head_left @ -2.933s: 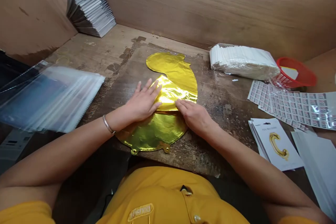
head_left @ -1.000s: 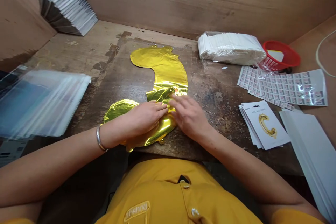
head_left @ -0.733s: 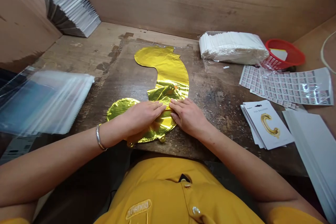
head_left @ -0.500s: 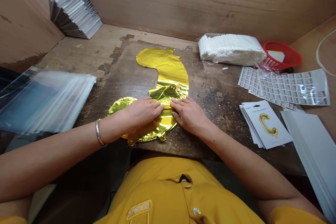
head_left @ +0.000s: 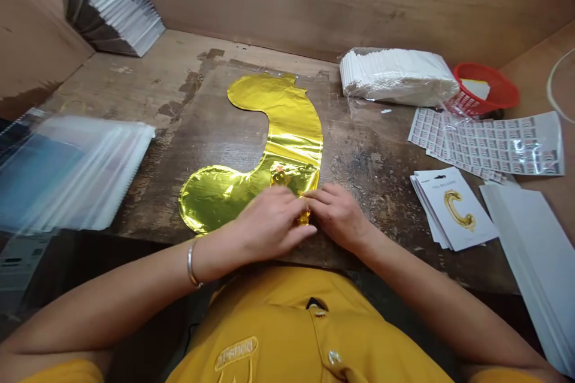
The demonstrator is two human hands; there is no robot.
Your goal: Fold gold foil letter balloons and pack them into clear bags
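A shiny gold foil balloon [head_left: 294, 119], flat and curved like a letter C, lies on the worn wooden table. At its near right edge my left hand [head_left: 272, 221] is closed on the foil, thumb stretched out to the right and fingers curled over it. My right hand [head_left: 339, 215] pinches the same edge from the right, fingertips close to those of my left hand. A small crumpled piece of foil shows between them. The balloon's rounded lower left end [head_left: 206, 194] lies flat. My fingers hide part of the near edge.
To the right are balloon header cards [head_left: 458, 209], white card sheets [head_left: 532, 251], sticker sheets [head_left: 494, 140] and a red basket [head_left: 498, 87]. A bagged white stack [head_left: 398, 76] lies at the back. Clear plastic bags [head_left: 90, 167] and a leaning packet stack [head_left: 110, 3] are left.
The folded-up flap of the balloon has come down, so its lower part lies flatter. Both hands have moved toward me and right, to the near edge.
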